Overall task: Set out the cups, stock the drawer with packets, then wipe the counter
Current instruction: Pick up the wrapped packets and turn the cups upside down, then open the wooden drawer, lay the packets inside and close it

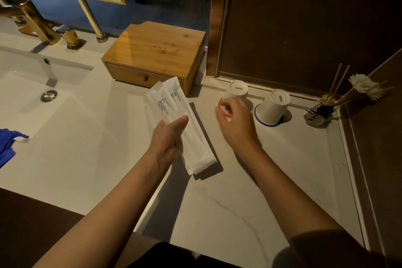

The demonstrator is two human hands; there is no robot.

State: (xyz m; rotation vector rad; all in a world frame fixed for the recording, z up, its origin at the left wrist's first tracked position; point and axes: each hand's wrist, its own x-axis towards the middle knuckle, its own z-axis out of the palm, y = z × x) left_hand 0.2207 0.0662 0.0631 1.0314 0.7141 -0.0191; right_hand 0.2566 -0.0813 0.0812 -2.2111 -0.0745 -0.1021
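Observation:
Two white paper cups stand upside down on the counter by the back wall: one with a red rim (236, 93) and one with a blue rim (274, 107). My right hand (233, 123) hovers just in front of the red-rimmed cup, fingers loosely curled, holding nothing that I can see. My left hand (168, 140) grips white toothbrush packets (174, 113) printed "BRUSHING TEETH", fanned out above the counter. Behind them sits a wooden drawer box (152, 50) with its drawer shut.
A white sink basin (32, 98) with a gold faucet (32, 19) fills the left. A blue cloth (7, 146) lies at the sink's left edge. A reed diffuser with white flowers (322, 109) stands in the right corner. Dark wall panels border the marble counter (272, 180).

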